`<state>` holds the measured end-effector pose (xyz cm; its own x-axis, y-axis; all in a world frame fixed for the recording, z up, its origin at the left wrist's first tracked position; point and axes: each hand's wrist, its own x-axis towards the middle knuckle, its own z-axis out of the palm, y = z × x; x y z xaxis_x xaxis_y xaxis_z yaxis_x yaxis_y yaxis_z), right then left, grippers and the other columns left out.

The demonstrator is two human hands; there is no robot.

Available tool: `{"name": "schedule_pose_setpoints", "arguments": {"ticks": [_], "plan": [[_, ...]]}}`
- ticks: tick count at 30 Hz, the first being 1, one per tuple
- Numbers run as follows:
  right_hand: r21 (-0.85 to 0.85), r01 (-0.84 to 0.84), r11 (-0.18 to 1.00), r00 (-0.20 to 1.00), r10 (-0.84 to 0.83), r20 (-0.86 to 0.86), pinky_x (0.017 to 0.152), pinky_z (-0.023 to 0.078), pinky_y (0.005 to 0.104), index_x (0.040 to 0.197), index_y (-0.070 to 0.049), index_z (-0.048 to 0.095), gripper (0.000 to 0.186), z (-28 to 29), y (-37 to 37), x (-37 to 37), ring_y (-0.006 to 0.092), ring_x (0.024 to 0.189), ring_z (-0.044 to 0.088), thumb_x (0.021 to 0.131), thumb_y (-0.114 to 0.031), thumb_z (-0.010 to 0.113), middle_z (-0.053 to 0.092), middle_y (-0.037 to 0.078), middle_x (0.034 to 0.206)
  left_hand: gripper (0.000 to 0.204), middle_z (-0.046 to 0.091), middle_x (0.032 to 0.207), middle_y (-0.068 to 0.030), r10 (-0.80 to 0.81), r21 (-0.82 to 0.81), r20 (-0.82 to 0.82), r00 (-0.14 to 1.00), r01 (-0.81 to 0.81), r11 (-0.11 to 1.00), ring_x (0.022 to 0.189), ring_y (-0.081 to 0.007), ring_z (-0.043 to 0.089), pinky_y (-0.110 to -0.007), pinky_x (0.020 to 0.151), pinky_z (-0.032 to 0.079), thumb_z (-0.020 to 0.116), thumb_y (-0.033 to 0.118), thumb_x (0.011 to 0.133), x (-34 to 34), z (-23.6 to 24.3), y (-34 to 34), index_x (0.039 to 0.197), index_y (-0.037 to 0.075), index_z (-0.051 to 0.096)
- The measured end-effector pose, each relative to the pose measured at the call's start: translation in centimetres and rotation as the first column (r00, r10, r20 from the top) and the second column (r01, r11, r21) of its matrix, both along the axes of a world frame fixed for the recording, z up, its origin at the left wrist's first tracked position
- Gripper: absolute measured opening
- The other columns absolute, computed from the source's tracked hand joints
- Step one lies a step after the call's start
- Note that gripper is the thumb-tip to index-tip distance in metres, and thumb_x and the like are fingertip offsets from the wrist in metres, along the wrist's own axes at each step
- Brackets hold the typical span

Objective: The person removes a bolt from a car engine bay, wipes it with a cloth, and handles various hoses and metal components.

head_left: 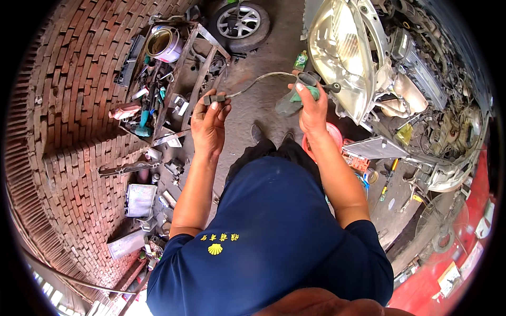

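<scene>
My left hand [211, 121] is raised ahead of my body, its fingers pinching a small dark connector plug [215, 98]. From that plug a thin grey cable [258, 80] arcs across to my right hand [312, 108]. My right hand grips a dark, rounded part [287, 104] with a green patch, a round opening at its top and a small black tab with a hole on its right. Its exact kind cannot be made out. Both hands are closed around their ends, and the cable hangs slightly bowed between them.
To the right stands a car's opened front with a large headlight [342, 58]. A tool rack [192, 68] with a paint bucket [163, 44] leans by the brick wall on the left. A wheel [240, 26], a green bottle [301, 60] and a red basin [333, 136] are on the floor.
</scene>
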<state>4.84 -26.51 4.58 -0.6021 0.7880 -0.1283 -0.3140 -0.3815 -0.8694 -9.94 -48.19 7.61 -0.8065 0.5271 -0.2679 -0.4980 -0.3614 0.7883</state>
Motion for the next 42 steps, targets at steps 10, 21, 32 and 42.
{"name": "schedule_pose_setpoints", "arguments": {"ticks": [10,21,32,42], "plan": [[-0.082,0.022,0.996,1.000,-0.024,-0.018,0.093,0.055,0.0369,0.129,0.002,0.064,0.042,-1.0,-0.3,0.1,0.0237,0.106,0.069,0.094,-0.019,0.072,0.068,0.015,0.131,0.047,0.068,0.128,-0.0170,-0.018,0.011,-0.011,1.000,0.018,1.000,0.115,-0.0268,0.069,-0.038,0.102,0.057,0.069,0.006,0.100,-0.1,0.8,0.2,0.142,-0.003,0.052],[-0.093,-0.027,0.995,1.000,0.027,0.002,0.094,0.053,0.0377,0.131,0.001,0.064,0.044,-1.6,-0.6,-0.3,0.0235,0.107,0.068,0.095,-0.023,0.073,0.068,0.014,0.130,0.043,0.067,0.128,-0.0158,-0.006,0.011,-0.044,0.999,0.006,1.000,0.114,-0.0275,0.070,-0.038,0.101,0.058,0.068,0.004,0.099,0.2,1.7,-0.1,0.139,-0.002,0.055],[-0.134,-0.048,0.990,0.998,0.054,0.044,0.092,0.054,0.0366,0.129,0.001,0.065,0.042,-2.9,-0.4,0.0,0.0225,0.106,0.069,0.094,-0.021,0.074,0.070,0.013,0.128,0.044,0.067,0.130,-0.0183,-0.027,-0.010,-0.092,0.995,0.026,1.000,0.111,-0.0259,0.070,-0.038,0.098,0.058,0.070,0.004,0.098,0.6,1.8,0.7,0.140,-0.002,0.056],[-0.061,-0.024,0.998,0.999,0.026,0.038,0.094,0.053,0.0359,0.129,0.002,0.066,0.041,-2.8,-0.6,0.2,0.0215,0.106,0.069,0.094,-0.018,0.074,0.071,0.012,0.128,0.051,0.065,0.133,-0.0186,-0.034,-0.074,-0.147,0.989,0.023,0.997,0.115,-0.0239,0.067,-0.035,0.098,0.056,0.072,0.007,0.096,0.4,0.5,0.1,0.142,-0.004,0.054]]}}
